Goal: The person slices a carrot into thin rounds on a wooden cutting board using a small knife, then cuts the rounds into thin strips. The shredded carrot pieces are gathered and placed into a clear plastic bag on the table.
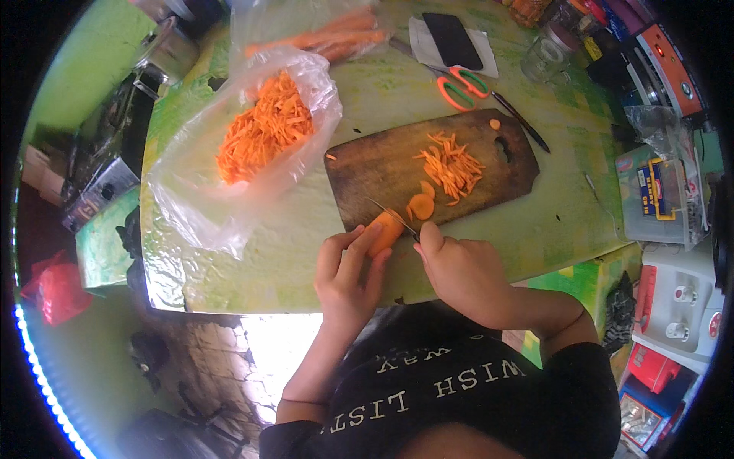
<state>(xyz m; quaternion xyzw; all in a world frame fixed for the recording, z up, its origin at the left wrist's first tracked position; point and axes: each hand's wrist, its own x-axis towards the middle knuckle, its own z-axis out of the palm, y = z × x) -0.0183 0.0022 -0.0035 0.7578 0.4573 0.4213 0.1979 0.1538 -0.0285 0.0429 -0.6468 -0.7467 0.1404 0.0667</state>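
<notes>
My left hand (351, 269) holds a thick carrot piece (385, 232) at the near edge of a dark wooden cutting board (373, 166). In my right hand (456, 264) is a knife (406, 225), its thin blade against the carrot's cut end. Carrot slices (422, 206) lie just right of the blade. Behind them is a small heap of carrot strips (451, 166), with a small carrot bit (495, 124) near the board's handle hole. To the left, an open clear plastic bag (195, 195) holds a large heap of shredded carrot (266, 129).
Beyond the board lie scissors with orange and green handles (463, 89), a black pen (520, 121) and a phone (453, 41) on white paper. Whole carrots (332, 34) in plastic lie at the back. A glass jar (545, 54) and plastic container (654, 201) stand right, a metal pot (166, 51) left.
</notes>
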